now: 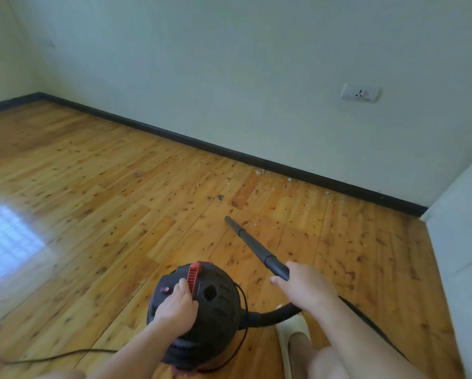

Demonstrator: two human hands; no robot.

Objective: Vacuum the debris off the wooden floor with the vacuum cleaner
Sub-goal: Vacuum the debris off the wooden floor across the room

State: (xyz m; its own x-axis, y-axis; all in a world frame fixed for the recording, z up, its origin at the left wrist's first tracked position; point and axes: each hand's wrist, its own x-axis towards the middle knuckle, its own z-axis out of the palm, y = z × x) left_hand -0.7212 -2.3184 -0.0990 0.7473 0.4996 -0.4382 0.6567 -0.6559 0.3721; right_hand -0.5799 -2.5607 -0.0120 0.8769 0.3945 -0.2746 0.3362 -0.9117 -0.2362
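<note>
A round black vacuum cleaner [215, 310] with a red handle stands on the wooden floor [92, 187] in front of me. My left hand [176, 305] grips the red handle on its top. My right hand [303, 285] holds the black wand [254, 242], which slants forward and left, its tip just above the floor. A ribbed black hose [273, 314] runs from the cleaner's side to the wand. Pale crumbs of debris [273, 187] lie scattered beyond the tip, along the dark skirting board. One dark bit [220, 197] lies to their left.
A pale wall [229, 77] with a socket [360, 93] stands behind the debris. A white block [464, 255] closes off the right side. The power cord [51, 358] trails left over the floor. My foot in a cream slipper [292, 335] is beside the cleaner.
</note>
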